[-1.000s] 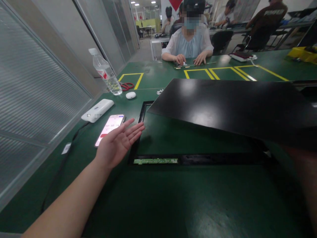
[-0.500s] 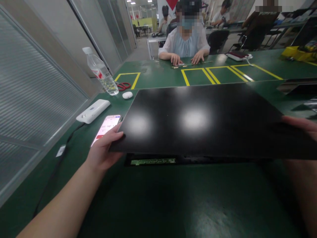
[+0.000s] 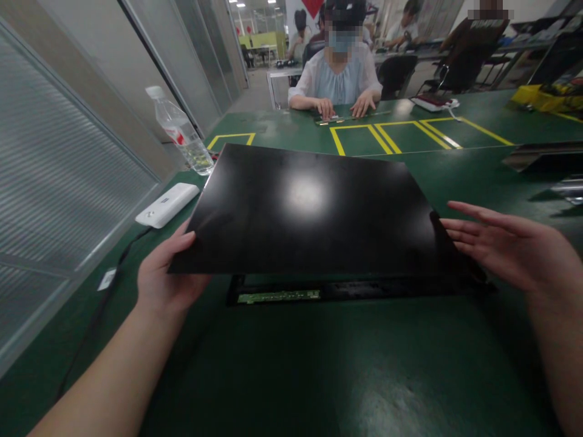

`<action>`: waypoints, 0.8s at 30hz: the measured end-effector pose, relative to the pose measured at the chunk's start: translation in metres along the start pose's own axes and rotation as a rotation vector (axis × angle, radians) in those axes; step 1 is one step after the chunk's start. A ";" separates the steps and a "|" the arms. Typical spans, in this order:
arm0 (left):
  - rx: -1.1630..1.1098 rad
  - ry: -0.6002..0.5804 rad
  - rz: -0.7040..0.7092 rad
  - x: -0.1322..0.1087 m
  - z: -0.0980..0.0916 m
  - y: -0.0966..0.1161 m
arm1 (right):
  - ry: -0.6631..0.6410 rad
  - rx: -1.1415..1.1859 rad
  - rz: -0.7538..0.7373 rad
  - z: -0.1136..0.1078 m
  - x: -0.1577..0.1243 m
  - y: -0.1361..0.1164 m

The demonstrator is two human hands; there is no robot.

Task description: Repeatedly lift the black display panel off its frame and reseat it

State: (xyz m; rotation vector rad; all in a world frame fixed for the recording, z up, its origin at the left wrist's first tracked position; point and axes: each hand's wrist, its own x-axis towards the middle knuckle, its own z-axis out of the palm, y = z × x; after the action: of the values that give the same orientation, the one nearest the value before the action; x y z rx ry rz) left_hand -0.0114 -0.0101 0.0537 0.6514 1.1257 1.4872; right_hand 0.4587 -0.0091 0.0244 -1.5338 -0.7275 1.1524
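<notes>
A large, thin, glossy black panel (image 3: 314, 212) is held nearly flat just above the green table. My left hand (image 3: 166, 276) grips its near left corner, thumb on the edge and fingers underneath. My right hand (image 3: 505, 246) is at the panel's right edge with its fingers stretched out, their tips against that edge. Beneath the panel lies a black rectangular frame (image 3: 387, 288). Only its near bar shows, with a green circuit strip (image 3: 277, 297) at its left end.
A water bottle (image 3: 182, 130) and a white box with a cable (image 3: 167, 204) stand at the left by the glass partition. A person (image 3: 339, 79) sits opposite, hands on a thin strip. Yellow tape outlines (image 3: 387, 136) mark the table. A metallic piece (image 3: 542, 159) lies at right.
The panel has swung left and down over the frame, hiding the phone, scissors and small white case. My left hand closed on its corner. My right hand came into view with fingers extended.
</notes>
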 end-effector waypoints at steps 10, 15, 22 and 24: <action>0.060 -0.141 -0.062 -0.001 0.005 -0.008 | 0.130 -0.064 0.009 0.008 0.001 0.002; 0.068 -0.120 -0.083 0.001 0.002 -0.016 | 0.164 -0.156 -0.105 0.003 0.006 0.009; 0.155 -0.162 -0.130 0.003 0.002 -0.023 | 0.227 -0.155 -0.097 0.008 0.005 0.007; 0.188 -0.161 -0.134 0.003 0.003 -0.024 | 0.227 -0.178 -0.117 0.007 0.006 0.008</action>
State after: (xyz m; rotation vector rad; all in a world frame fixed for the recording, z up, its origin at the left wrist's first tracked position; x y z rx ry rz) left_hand 0.0007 -0.0079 0.0323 0.7942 1.1688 1.2034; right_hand 0.4541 -0.0030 0.0152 -1.7138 -0.7701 0.8282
